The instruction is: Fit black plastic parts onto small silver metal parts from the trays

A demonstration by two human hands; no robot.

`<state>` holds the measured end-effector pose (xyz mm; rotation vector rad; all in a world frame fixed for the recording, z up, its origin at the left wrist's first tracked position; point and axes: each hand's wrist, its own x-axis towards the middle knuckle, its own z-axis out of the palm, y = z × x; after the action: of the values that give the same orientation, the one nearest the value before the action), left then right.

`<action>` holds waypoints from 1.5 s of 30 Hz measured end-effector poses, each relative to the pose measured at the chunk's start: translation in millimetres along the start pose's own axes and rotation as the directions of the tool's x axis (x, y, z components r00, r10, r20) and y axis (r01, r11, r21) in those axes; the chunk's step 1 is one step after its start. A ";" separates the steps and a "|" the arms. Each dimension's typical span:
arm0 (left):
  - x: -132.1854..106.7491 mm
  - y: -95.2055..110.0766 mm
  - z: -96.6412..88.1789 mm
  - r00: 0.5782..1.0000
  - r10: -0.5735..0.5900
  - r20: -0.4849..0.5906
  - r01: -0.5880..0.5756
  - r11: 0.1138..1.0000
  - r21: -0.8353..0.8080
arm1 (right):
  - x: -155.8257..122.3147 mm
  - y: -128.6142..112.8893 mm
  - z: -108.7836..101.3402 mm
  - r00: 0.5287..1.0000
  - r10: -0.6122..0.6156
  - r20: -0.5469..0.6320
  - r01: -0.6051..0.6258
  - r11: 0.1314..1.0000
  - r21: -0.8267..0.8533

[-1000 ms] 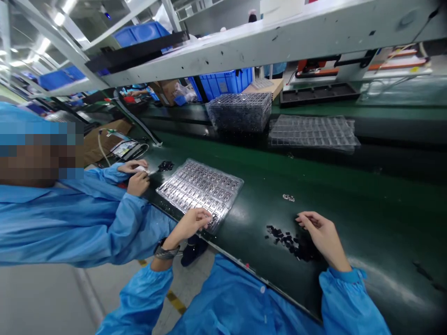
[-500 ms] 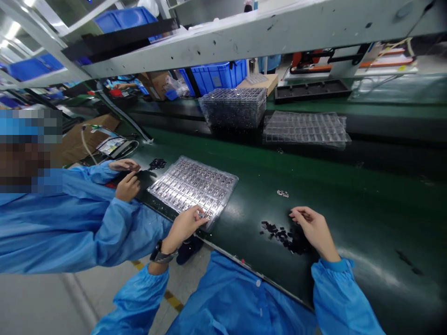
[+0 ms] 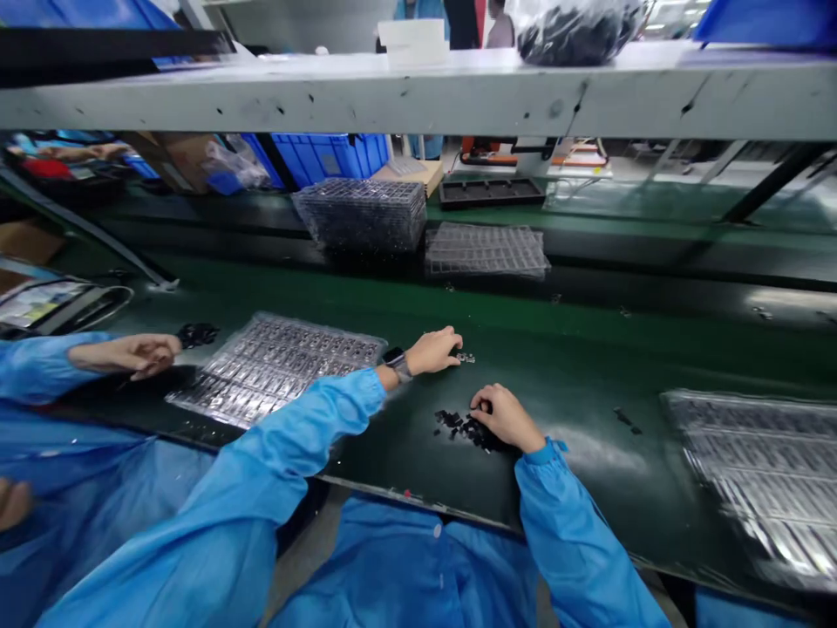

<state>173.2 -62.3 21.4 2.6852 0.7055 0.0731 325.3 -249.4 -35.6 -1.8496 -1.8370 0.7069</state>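
My left hand [image 3: 432, 351], with a watch at its wrist, reaches across to a few small silvery metal parts [image 3: 466, 358] on the green work surface. Its thumb and fingers are apart beside those parts. My right hand [image 3: 508, 419] is closed at the edge of a loose pile of small black square pieces [image 3: 461, 427], fingertips pressed together; whatever they hold is too small to make out. To the left lies a clear plastic tray [image 3: 376, 347] with rows of small metal parts, partly behind my left forearm.
A co-worker's hand [image 3: 140, 355] is left of the tray, near another black pile [image 3: 197, 335]. A second filled tray [image 3: 772, 471] lies at right. Stacked clear trays [image 3: 363, 214], flat empty trays [image 3: 487, 249] and a black tray [image 3: 492, 193] stand behind, under a shelf beam [image 3: 418, 103].
My left hand has gone from the tray's near corner, where it pinched a small part, rightward to the loose metal parts. My right hand has come closer to the black pile. The view has turned right.
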 end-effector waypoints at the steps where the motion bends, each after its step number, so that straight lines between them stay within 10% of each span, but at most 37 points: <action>1: 13.3 4.0 9.0 1.000 -0.001 -0.001 0.001 1.000 -0.011 | 0.1 1.3 -1.5 1.000 -0.007 0.009 0.007 1.000 0.015; 11: 43.2 -2.2 40.0 0.989 -0.137 -0.052 0.112 0.937 -0.330 | 1.5 0.0 -5.6 1.000 -0.019 -0.008 0.020 0.999 0.040; 20: 33.7 1.1 50.6 0.926 -0.359 -0.115 0.176 0.681 -0.711 | 0.2 -2.7 1.6 0.998 -0.054 -0.022 0.054 0.998 0.028; 26: 6.3 -2.9 66.2 0.863 -0.493 -0.114 -0.092 0.069 -0.993 | 2.2 9.4 0.9 0.994 0.004 -0.109 0.027 0.960 0.279; 28: 2.0 -3.9 66.5 0.866 -0.491 -0.100 -0.121 -0.011 -0.993 | 2.7 10.7 -0.9 0.993 -0.026 -0.115 0.055 0.965 0.256; 45: -4.6 15.5 58.8 0.870 -0.487 -0.079 -0.074 0.030 -0.997 | 2.6 -7.4 -8.2 0.997 -0.056 0.047 0.055 0.998 0.019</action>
<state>184.6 -96.5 -27.7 1.0760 0.7379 0.7866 324.7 -246.3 -24.8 -1.7777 -1.8978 0.7513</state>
